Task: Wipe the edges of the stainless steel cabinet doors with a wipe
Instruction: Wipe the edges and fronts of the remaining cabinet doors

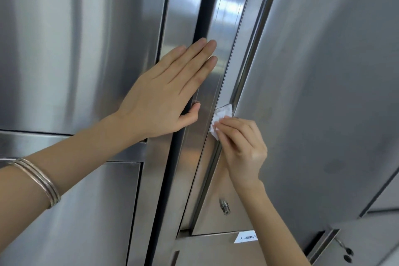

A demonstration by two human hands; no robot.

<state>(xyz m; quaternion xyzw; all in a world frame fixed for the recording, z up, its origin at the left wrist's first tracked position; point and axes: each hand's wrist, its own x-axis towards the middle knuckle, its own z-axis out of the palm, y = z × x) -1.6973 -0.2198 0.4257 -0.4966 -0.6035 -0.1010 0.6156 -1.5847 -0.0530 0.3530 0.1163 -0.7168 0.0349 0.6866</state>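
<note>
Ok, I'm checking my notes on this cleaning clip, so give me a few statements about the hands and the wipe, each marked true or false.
1. The right hand pinches a white wipe against the edge of a steel door. True.
2. The left hand grips a door handle. False: it lies flat, fingers straight, on the steel panel, across the dark gap.
3. A bracelet sits on the left wrist. True.
4. Both hands hold the wipe. False: only the right hand does.
5. A white printed label sits low on the cabinet. True.
</note>
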